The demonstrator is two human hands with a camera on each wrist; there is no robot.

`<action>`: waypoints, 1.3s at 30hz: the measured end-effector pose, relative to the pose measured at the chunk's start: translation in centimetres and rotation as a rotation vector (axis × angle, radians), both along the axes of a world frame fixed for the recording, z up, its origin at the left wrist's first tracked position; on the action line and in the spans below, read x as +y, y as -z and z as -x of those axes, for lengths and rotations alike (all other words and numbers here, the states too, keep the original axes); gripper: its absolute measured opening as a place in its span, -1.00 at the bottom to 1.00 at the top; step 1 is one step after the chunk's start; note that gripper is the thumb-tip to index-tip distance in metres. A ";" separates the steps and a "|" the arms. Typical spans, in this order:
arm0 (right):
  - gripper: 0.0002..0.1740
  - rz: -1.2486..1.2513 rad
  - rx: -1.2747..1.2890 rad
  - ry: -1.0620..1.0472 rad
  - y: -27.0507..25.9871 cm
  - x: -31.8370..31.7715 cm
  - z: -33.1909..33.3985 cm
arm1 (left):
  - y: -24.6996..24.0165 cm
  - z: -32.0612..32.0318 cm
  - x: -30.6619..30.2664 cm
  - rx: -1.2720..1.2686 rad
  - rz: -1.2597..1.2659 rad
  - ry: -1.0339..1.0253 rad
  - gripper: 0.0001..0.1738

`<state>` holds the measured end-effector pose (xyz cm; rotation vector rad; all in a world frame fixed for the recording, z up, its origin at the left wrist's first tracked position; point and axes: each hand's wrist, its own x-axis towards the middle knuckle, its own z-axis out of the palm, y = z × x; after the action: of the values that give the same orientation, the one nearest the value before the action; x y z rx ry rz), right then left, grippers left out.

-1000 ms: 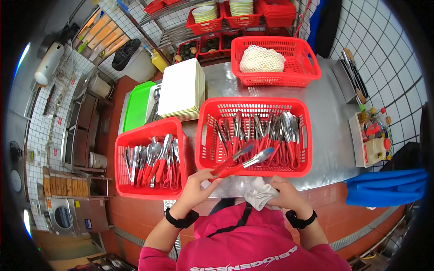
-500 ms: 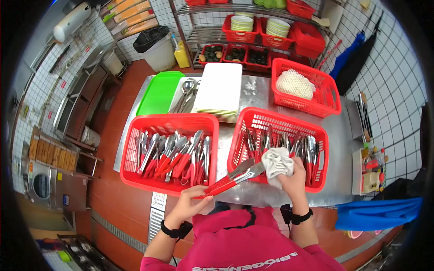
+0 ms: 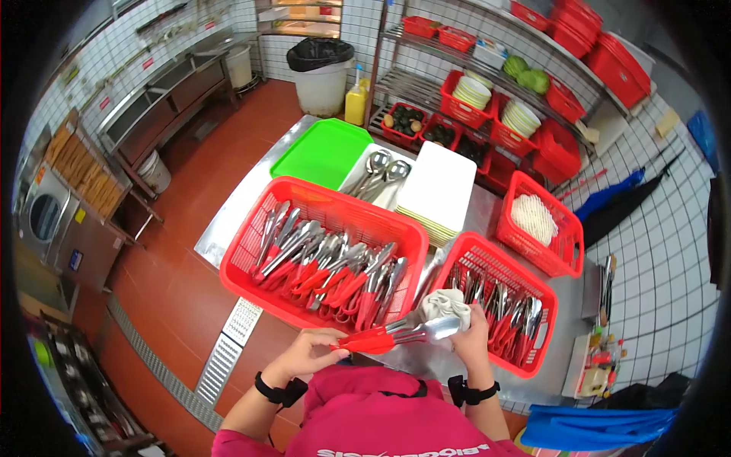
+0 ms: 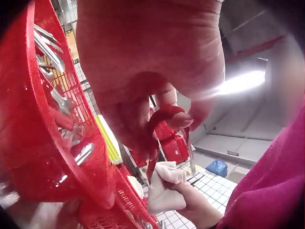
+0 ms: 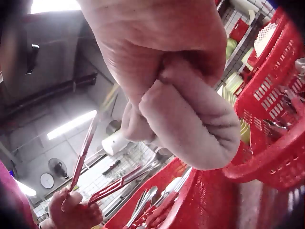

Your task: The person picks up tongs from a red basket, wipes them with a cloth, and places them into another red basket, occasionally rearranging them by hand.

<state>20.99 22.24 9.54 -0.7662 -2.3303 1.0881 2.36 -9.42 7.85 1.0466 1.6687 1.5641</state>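
My left hand (image 3: 308, 354) grips a pair of tongs (image 3: 373, 340) by its red handles, the metal arms spread and pointing right. In my right hand (image 3: 474, 343) is a bunched white cloth (image 3: 447, 305), which lies against the metal ends of the tongs. The right wrist view shows the cloth (image 5: 190, 124) folded thick in the fingers, with the red tongs (image 5: 86, 148) beyond. From the left wrist, the curved red handle end (image 4: 164, 114) shows under the palm. A red basket (image 3: 335, 199) full of red-handled tongs stands beyond the left hand; another red basket (image 3: 499, 255) with tongs is beside the right hand.
On the metal table (image 3: 236, 221) are a green tray (image 3: 324, 152), ladles (image 3: 384, 167), stacked white trays (image 3: 438, 183) and a red basket (image 3: 563, 251) holding a netted white item. Shelves with bowls (image 3: 472, 91) stand behind. Bottles (image 3: 605, 358) sit at the right.
My right hand has brought the cloth up from near my body to the metal ends of the tongs. The left hand still holds the tongs, and the head view has turned left.
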 end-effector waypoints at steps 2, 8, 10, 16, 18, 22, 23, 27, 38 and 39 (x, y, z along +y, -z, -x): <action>-0.57 -0.030 0.018 0.018 0.2 0.1 0.4 | 0.4 1.2 -1.5 -0.029 -0.030 -0.012 -0.83; -0.58 -0.122 -0.045 0.111 -0.2 -1.4 0.7 | 3.8 6.4 -4.9 -0.009 -0.035 -0.492 -0.81; -0.59 -0.129 -0.061 0.091 0.0 -2.3 0.5 | 1.7 7.9 -5.2 0.242 0.087 -0.636 -0.74; -0.63 -0.136 -0.101 0.040 0.4 -4.3 1.1 | 4.6 11.0 -6.5 0.588 0.204 -0.659 -0.76; -0.64 -0.127 -0.127 0.038 0.3 -4.8 1.5 | 5.4 11.3 -6.4 0.655 0.270 -0.636 -0.78; -0.58 -0.117 -0.185 0.018 -0.3 -5.6 2.3 | 7.3 11.3 -5.3 0.830 0.386 -0.717 -0.84; -0.59 -0.127 -0.192 0.008 -0.2 -5.6 2.3 | 7.6 11.2 -5.1 0.824 0.385 -0.720 -0.84; -0.59 -0.130 -0.212 -0.004 -0.3 -6.1 2.3 | 7.2 11.1 -4.5 0.842 0.439 -0.738 -0.85; -0.61 -0.154 -0.209 -0.035 0.2 -7.0 1.6 | 8.4 11.8 -4.8 0.984 0.841 -0.481 -0.52; -0.61 -0.164 -0.205 -0.040 0.1 -7.1 1.6 | 8.1 11.8 -4.7 0.966 0.857 -0.474 -0.52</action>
<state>19.36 15.15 9.41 -0.8045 -2.5783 0.8560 -9.41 -14.08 -0.28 0.9827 3.0019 0.3118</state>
